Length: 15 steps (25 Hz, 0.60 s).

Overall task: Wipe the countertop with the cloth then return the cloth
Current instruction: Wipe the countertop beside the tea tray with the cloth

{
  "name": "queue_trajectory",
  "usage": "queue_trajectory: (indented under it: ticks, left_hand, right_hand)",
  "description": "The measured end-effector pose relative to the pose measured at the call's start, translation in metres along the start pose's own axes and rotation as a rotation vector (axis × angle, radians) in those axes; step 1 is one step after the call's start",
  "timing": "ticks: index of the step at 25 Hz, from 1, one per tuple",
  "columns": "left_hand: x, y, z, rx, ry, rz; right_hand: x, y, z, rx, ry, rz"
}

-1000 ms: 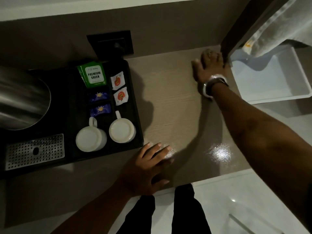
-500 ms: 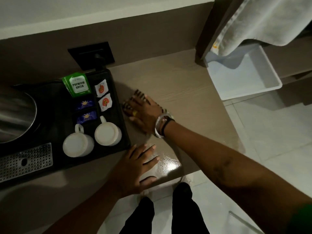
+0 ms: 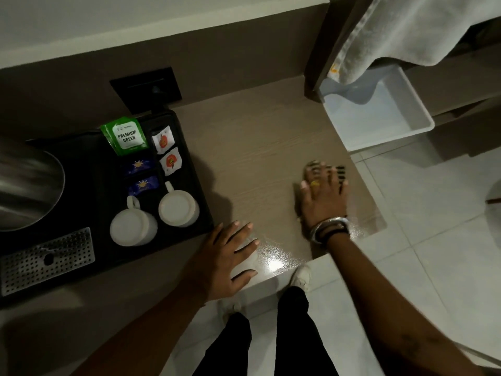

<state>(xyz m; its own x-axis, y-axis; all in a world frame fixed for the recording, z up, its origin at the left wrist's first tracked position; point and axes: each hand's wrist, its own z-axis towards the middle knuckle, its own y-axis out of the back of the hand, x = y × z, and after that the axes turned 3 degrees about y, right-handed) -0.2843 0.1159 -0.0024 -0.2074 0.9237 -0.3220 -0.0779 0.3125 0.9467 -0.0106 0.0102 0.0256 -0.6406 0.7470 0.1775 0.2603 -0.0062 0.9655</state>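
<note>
A light wood-grain countertop runs below me. My right hand lies flat on a small striped cloth near the counter's right edge, pressing it down; only the cloth's dark stripes show past my fingers. My left hand rests flat on the front edge of the counter, fingers spread, holding nothing. A wet sheen shows on the surface between my two hands.
A black tray on the left holds two white cups, tea sachets and a green packet. A steel kettle and a drip grate sit further left. At the right, a white towel hangs over a white bin.
My right hand has swept the cloth from the back right corner to beside the tray, then right again to the counter's right edge. My left hand stays planted.
</note>
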Motion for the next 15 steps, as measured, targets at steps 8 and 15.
queue_trajectory:
  ticks: [8, 15]
  left_hand:
    - [0.012, 0.008, -0.021, 0.047, -0.028, -0.061]
    - [0.02, 0.015, -0.021, 0.074, -0.155, -0.01]
  right_hand:
    - [-0.012, -0.014, -0.081, 0.143, 0.563, -0.141]
    - [0.03, -0.005, -0.003, 0.035, -0.054, 0.045]
